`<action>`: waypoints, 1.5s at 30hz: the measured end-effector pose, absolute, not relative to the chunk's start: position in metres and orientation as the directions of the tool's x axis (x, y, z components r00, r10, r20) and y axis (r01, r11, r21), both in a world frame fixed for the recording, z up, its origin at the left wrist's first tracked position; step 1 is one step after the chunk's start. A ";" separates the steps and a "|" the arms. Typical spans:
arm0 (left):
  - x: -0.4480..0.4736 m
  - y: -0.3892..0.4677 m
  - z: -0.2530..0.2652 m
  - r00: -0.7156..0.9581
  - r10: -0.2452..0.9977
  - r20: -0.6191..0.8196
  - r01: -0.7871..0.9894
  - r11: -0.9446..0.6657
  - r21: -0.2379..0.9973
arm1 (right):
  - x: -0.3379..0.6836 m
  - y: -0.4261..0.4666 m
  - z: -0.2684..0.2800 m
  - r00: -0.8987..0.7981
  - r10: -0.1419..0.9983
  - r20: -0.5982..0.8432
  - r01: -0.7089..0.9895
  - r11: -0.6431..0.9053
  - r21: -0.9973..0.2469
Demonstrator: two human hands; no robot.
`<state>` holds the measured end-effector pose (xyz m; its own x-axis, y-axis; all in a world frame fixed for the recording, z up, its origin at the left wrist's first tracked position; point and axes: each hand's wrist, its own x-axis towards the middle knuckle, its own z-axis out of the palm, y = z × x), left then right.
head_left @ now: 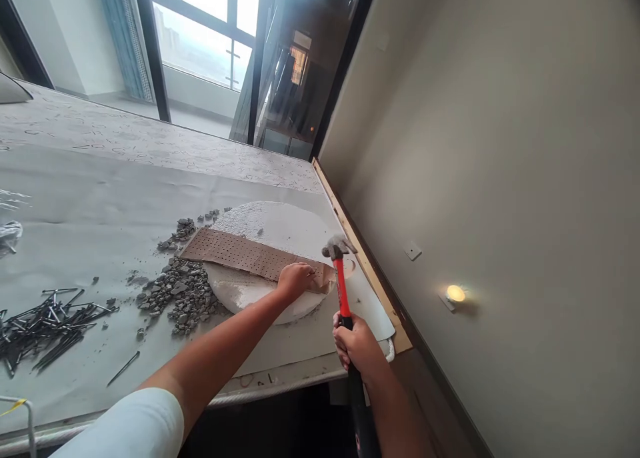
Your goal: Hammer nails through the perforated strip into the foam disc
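My right hand (356, 343) is wrapped round the black grip of a claw hammer (342, 278) with a red shaft. The hammer's metal head is raised above the right end of a brown strip (240, 251) dotted with many small holes. On that strip near its right end rests my left hand (296, 279), its fingers drawn together in a pinch. What those fingers hold, if anything, is hidden. Beneath the strip lies a round white slab (280, 218) with a rough surface. The strip reaches past the slab's left edge over some grey rubble.
Grey stone chips (187, 295) lie left of the slab. Farther left is a heap of dark nails (50, 328), with one loose nail (123, 369) near the front edge. A grey sheet (100, 205) covers the surface. A wooden edge (360, 245) runs along the right wall.
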<state>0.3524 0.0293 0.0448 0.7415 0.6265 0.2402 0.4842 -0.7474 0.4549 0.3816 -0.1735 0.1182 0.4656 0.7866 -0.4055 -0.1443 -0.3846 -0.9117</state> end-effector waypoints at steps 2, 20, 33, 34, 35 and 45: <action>0.353 0.030 0.044 0.739 0.631 0.237 0.489 -0.744 0.455 | 0.382 -0.173 0.116 0.457 0.769 -0.447 -0.134 -0.438 -0.889; 0.351 0.029 0.045 0.747 0.620 0.240 0.486 -0.756 0.439 | 0.382 -0.173 0.115 0.439 0.769 -0.466 -0.148 -0.449 -0.881; 0.351 0.029 0.044 0.758 0.598 0.261 0.463 -0.775 0.431 | 0.383 -0.173 0.114 0.474 0.780 -0.408 -0.169 -0.374 -0.912; 0.351 0.029 0.044 0.755 0.602 0.260 0.467 -0.771 0.433 | 0.383 -0.172 0.114 0.456 0.780 -0.429 -0.173 -0.395 -0.902; 0.351 0.029 0.045 0.751 0.609 0.257 0.473 -0.767 0.435 | 0.383 -0.172 0.114 0.434 0.775 -0.459 -0.170 -0.429 -0.887; 0.340 0.038 0.056 0.708 0.619 0.340 0.360 -0.730 0.580 | 0.381 -0.173 0.116 0.430 0.804 -0.410 -0.148 -0.385 -0.911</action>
